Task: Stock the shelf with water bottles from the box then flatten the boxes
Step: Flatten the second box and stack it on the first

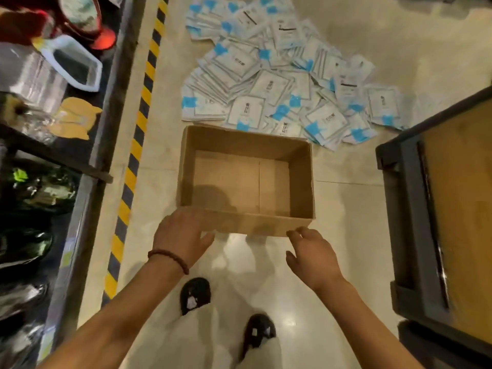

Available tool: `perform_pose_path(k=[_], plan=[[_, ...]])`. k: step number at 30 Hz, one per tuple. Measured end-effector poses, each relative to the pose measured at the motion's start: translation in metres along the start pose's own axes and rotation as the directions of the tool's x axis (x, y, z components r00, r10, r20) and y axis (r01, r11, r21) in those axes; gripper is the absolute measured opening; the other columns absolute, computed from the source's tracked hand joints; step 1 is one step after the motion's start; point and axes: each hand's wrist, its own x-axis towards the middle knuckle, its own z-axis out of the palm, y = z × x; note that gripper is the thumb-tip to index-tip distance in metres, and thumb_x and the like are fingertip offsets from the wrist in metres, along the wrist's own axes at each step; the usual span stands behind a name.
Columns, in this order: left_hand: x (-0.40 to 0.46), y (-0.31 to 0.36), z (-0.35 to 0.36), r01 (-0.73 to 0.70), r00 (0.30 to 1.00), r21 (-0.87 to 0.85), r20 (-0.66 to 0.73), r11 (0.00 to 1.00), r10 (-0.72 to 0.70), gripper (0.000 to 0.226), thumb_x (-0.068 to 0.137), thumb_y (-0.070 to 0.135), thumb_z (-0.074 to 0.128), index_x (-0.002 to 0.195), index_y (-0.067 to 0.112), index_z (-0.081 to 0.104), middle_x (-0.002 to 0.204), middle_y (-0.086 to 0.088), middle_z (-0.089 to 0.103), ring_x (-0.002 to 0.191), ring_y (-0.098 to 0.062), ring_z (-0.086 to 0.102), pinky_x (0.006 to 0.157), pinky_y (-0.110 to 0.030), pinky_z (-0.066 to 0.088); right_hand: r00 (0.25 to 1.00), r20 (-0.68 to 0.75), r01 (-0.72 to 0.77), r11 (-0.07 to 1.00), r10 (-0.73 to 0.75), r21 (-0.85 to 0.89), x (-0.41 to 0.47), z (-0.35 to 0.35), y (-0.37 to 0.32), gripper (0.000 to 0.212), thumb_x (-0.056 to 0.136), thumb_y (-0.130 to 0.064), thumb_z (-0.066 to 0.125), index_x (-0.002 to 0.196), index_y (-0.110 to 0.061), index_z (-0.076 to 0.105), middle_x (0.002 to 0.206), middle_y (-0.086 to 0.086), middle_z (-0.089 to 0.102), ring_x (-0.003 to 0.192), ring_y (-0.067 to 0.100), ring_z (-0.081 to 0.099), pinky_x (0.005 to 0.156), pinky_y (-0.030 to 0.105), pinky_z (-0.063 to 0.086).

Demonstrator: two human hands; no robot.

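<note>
Both hands reach for the empty box (pixel 246 179): left hand (pixel 179 235) touches its near-left corner, right hand (pixel 310 253) hovers just short, fingers loosely curled.

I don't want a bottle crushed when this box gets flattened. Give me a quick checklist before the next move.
1. Cardboard box has no bottles inside: ok, only its bare bottom shows.
2. Left hand on the near wall: ok, touching.
3. Right hand gripping: not ok, open, just short of the corner.
4. Bottom flaps untaped: cannot tell.
5. Floor space: not ok, packet pile right behind.
</note>
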Motion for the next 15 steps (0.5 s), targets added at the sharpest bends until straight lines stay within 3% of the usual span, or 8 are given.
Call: perform_pose_path(k=[6, 10, 15], plan=[[0.066, -0.029, 0.110, -0.008, 1.000, 0.110, 0.020, 0.994, 0.006, 0.041, 0.089, 0.043, 0.052, 0.118, 0.016, 0.056, 0.116, -0.005, 0.058, 0.103, -0.022, 0.055, 0.083, -0.031, 0.048, 0.997, -0.029, -0.075, 0.996, 0.076, 0.040, 0.090, 0.092, 0.016, 0.039, 0.095, -0.036, 0.046, 0.128, -0.016, 0.048, 0.129, 0.006, 0.053, 0.116, 0.025, 0.048, 0.088, 0.034, 0.046], [0.107, -0.042, 0.176, -0.062, 0.998, 0.175, -0.012, 0.983, 0.065, 0.053, 0.089, 0.053, 0.047, 0.130, 0.019, 0.047, 0.131, -0.006, 0.050, 0.123, -0.024, 0.043, 0.098, -0.038, 0.042, 0.991, -0.116, -0.071, 0.997, 0.072, 0.013, 0.142, 0.140, 0.033, 0.041, 0.096, -0.042, 0.043, 0.128, -0.017, 0.049, 0.125, 0.007, 0.052, 0.115, 0.025, 0.045, 0.087, 0.033, 0.042], [0.146, -0.039, 0.236, -0.155, 0.988, 0.319, 0.043, 0.935, 0.150, 0.054, 0.094, 0.056, 0.028, 0.136, 0.023, 0.039, 0.141, -0.003, 0.042, 0.131, -0.023, 0.035, 0.107, -0.043, 0.027, 0.981, -0.194, -0.020, 0.995, 0.001, -0.095, 0.192, 0.186, 0.046, 0.046, 0.096, -0.050, 0.036, 0.130, -0.020, 0.045, 0.131, 0.006, 0.050, 0.124, 0.027, 0.042, 0.106, 0.045, 0.030]])
